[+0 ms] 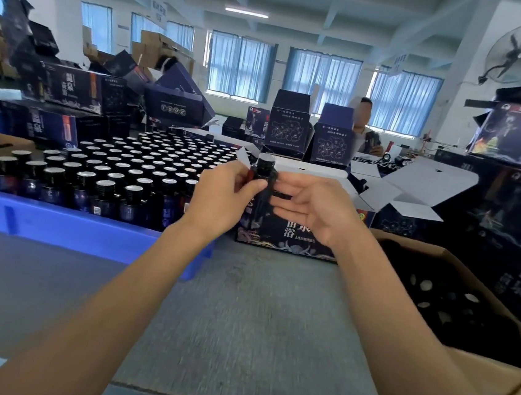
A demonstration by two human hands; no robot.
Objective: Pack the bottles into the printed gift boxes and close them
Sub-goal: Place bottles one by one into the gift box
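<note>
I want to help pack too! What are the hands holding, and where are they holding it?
A dark bottle, upright. The left hand grips it just under the cap; the right hand only touches its side with nearly straight fingers.

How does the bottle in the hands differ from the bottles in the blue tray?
The held bottle is single and lifted, gripped by the left hand; the tray bottles stand untouched in packed rows in the blue tray. Both are dark, upright and dark-capped.
</note>
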